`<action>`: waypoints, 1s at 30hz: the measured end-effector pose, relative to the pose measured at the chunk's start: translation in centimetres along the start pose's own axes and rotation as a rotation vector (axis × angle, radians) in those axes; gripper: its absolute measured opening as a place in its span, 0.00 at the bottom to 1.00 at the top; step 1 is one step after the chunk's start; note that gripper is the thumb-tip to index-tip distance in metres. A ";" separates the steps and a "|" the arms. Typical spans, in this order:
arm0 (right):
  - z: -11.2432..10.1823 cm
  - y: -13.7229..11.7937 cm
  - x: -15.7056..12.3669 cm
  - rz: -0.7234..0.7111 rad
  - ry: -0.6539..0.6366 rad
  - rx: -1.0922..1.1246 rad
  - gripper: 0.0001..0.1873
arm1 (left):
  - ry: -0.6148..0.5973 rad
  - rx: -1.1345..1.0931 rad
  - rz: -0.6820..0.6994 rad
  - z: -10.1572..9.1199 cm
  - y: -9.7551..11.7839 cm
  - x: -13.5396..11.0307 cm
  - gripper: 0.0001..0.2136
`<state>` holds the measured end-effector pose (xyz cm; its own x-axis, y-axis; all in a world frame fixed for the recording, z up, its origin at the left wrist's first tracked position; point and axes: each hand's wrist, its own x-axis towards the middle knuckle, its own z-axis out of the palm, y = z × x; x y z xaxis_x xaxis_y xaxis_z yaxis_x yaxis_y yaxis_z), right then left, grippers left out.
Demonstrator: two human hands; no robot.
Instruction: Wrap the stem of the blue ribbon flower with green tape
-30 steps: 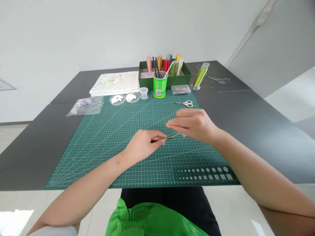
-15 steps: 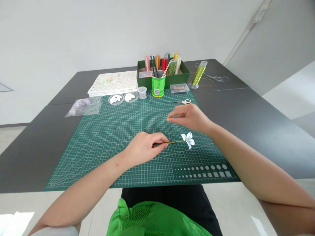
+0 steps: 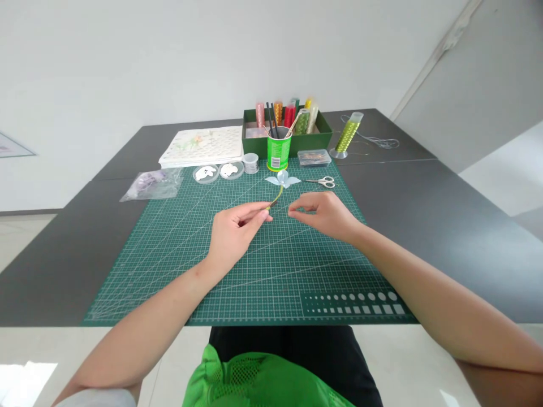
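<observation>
On the dark table [image 3: 407, 226] lies a green mat [image 3: 169, 249], with a box [image 3: 316, 140] of spools [image 3: 302, 121] behind it and a cup [image 3: 279, 156] at its far edge. Over the mat, the left hand [image 3: 233, 229] grips a flower [image 3: 283, 180] by its stem [image 3: 279, 196]; near it, the right hand [image 3: 324, 212] curls, thumb and forefinger close together, whether pinching anything I cannot tell. The flower points away toward the cup, left of the scissors [image 3: 326, 181].

Pale flower [image 3: 283, 178] in the left grip [image 3: 231, 230], right grip [image 3: 326, 211] near.
</observation>
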<state>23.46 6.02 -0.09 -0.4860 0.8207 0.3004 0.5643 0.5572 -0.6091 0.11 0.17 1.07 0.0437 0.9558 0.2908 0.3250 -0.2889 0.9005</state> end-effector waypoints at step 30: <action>-1.7 -2.3 -1.0 -0.642 0.264 -0.424 0.16 | -0.528 0.263 -0.094 0.9 -0.1 -0.3 0.08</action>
<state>23.79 4.11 2.26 -0.6574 0.2986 0.6919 0.4597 0.8864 0.0542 0.96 -0.08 0.60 0.4450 0.8943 -0.0468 0.5704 -0.2428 0.7847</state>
